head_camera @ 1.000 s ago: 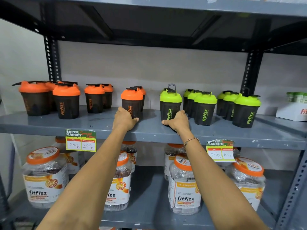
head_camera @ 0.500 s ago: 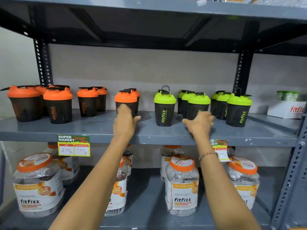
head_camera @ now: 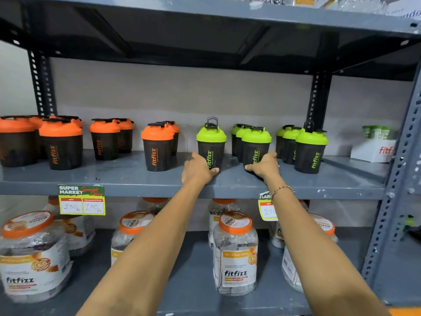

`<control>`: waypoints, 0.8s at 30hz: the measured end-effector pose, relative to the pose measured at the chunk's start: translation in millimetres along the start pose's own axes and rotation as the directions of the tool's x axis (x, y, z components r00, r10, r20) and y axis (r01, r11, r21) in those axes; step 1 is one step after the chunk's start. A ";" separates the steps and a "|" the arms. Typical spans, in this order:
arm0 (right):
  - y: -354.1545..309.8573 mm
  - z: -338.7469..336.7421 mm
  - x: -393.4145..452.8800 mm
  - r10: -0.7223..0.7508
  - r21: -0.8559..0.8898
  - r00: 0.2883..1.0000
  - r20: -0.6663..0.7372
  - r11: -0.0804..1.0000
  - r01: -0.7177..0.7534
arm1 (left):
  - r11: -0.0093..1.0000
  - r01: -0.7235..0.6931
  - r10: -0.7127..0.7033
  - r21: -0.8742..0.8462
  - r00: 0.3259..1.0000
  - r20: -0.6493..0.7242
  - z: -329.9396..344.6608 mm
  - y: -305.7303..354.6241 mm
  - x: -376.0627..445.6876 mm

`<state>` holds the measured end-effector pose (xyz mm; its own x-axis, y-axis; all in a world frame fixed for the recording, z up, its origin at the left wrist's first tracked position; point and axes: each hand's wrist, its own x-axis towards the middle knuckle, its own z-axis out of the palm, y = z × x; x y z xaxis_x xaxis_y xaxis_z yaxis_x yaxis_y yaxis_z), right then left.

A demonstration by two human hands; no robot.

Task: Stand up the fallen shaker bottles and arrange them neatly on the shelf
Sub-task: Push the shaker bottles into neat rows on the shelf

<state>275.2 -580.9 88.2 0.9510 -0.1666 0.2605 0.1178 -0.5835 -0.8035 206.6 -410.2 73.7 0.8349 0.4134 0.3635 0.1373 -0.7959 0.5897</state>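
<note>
Dark shaker bottles stand upright in rows on the grey middle shelf: orange-lidded ones on the left, such as the nearest orange-lidded shaker, and green-lidded ones on the right. My left hand grips the base of a green-lidded shaker whose carry loop stands up. My right hand holds the base of the front green-lidded shaker in the neighbouring row. Another green-lidded row stands further right. No bottle lies on its side.
A white fitfizz box with green caps sits at the shelf's right end. Price tags hang on the shelf edge. Clear orange-lidded fitfizz jars fill the lower shelf. Perforated steel uprights frame the right side.
Both hands have shifted right: the left hand left the orange-lidded shaker and took the looped green one; the right hand moved from that one to the neighbouring green row.
</note>
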 end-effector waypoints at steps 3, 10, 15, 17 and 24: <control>2.4 0.4 1.4 0.002 -0.001 1.000 -0.013 1.000 -0.002 | 0.999 0.018 -0.018 0.028 1.000 0.001 1.1 2.3 -1.7; 3.0 -0.6 1.0 -0.004 -0.014 1.000 0.007 1.000 0.004 | 0.998 0.029 -0.029 0.053 1.000 0.010 1.0 3.7 -3.1; -3.7 1.8 -0.2 -0.004 -0.061 1.000 0.012 0.998 0.005 | 0.998 0.028 -0.029 0.059 0.999 0.018 -0.2 4.8 -4.1; -2.6 2.4 0.1 -0.004 -0.073 1.000 -0.011 0.997 0.004 | 0.997 0.028 -0.029 0.066 0.999 0.018 -0.3 4.7 -4.2; 2.8 -1.4 -0.9 -0.015 -0.066 1.000 -0.009 0.998 0.014 | 0.996 0.028 -0.028 0.090 1.000 0.003 0.3 5.4 -5.2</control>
<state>274.2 -583.5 86.5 0.9465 -0.1651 0.2773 0.1123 -0.6371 -0.7626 203.1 -416.7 74.8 0.8321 0.4343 0.3451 0.2076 -0.8207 0.5323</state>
